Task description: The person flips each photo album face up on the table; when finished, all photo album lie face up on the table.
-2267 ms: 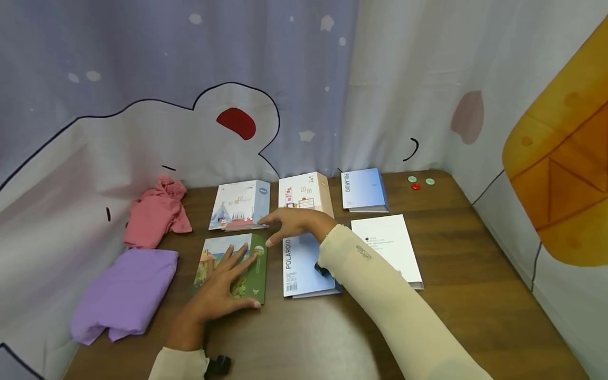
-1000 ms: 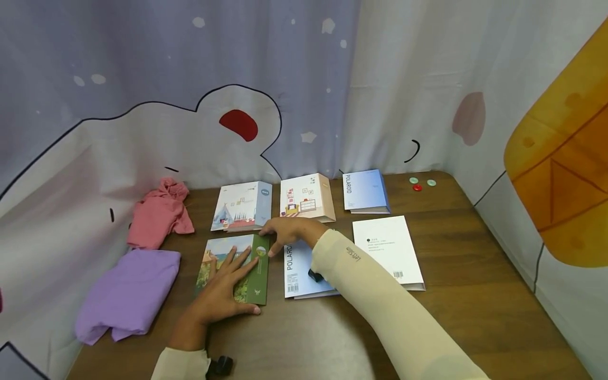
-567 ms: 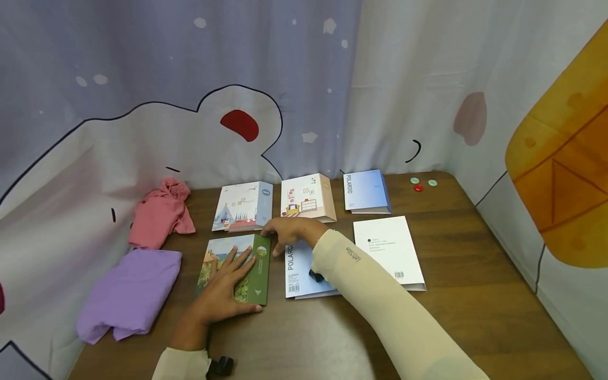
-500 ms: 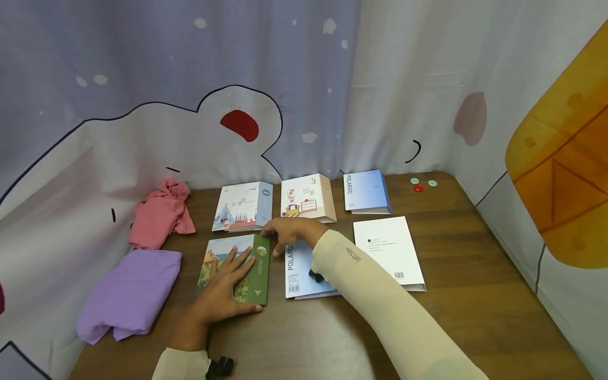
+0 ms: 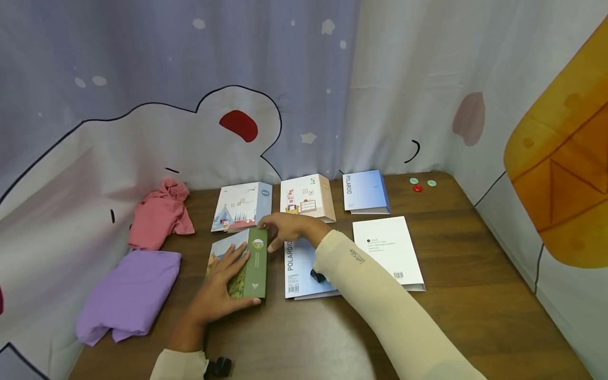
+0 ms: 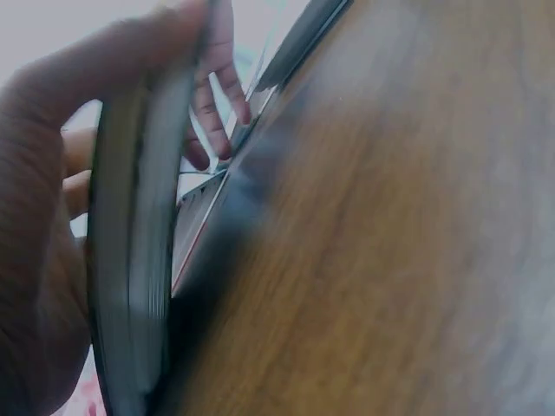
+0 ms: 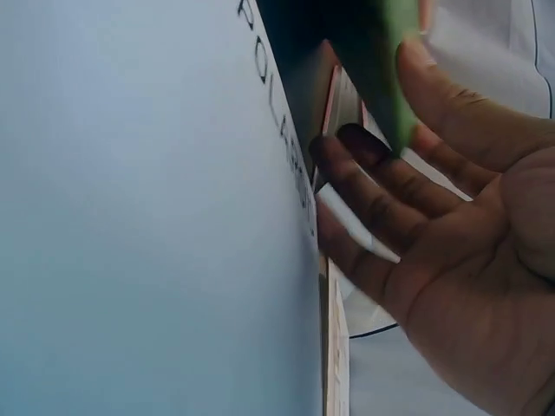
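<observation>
- Nearest me, the left hand (image 5: 216, 290) grips the green book (image 5: 256, 269), fingers spread over its cover, thumb at the near edge. If that thumb slides off, I'd expect the near end to drop.
- The green book itself sits front and left of centre, tilted, seemingly part-raised from the worktop (image 5: 304, 330) — how far, I can't tell. Squeezing only the covers could let the pages sag.
- Just right of it lies the blue album (image 5: 304, 277); a swing of the spine that way could knock it askew.
- The purple cloth (image 5: 128, 295), off to the left, could get snagged by a wide left elbow.
- At the far edge, the right hand (image 5: 287, 227) pinches the book's corner by the spine. If the two hands lift unevenly, the book could twist loose.
- Right behind those knuckles stand the tent book (image 5: 237, 206) and the tan album (image 5: 306, 195) — close enough that a careless push could shunt either back.
</observation>
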Demonstrator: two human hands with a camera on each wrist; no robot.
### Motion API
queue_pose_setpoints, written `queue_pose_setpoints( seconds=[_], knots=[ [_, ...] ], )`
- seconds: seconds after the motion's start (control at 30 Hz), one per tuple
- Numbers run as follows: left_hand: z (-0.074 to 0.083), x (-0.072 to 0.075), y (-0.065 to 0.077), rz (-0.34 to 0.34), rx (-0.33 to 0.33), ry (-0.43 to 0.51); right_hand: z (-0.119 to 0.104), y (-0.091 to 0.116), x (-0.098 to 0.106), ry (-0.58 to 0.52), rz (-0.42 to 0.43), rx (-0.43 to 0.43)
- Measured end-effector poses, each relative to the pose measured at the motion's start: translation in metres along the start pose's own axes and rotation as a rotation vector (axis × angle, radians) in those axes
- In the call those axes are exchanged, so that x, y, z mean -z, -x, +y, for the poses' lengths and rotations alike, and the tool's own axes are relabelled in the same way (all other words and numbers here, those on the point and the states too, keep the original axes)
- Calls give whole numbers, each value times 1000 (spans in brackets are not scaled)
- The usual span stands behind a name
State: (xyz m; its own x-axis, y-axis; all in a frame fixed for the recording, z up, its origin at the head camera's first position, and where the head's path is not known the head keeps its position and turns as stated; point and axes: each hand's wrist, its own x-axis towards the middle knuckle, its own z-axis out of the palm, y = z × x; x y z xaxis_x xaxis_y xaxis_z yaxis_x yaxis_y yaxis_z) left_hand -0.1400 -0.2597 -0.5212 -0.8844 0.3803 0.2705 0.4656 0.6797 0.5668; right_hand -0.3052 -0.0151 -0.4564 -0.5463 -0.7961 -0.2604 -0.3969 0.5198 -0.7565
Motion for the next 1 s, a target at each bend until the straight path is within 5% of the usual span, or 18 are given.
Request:
queue_pose_setpoints(
  seconds=[0.27, 0.7, 1.0],
  knots=[
    [8, 3, -3, 63, -48, 61, -2, 1, -2, -300, -26, 49],
    [16, 7, -6, 130, -124, 151, -4, 10, 0, -504, 20, 162],
    [25, 13, -8, 180, -129, 220, -13, 11, 0, -497, 108, 272]
  ],
)
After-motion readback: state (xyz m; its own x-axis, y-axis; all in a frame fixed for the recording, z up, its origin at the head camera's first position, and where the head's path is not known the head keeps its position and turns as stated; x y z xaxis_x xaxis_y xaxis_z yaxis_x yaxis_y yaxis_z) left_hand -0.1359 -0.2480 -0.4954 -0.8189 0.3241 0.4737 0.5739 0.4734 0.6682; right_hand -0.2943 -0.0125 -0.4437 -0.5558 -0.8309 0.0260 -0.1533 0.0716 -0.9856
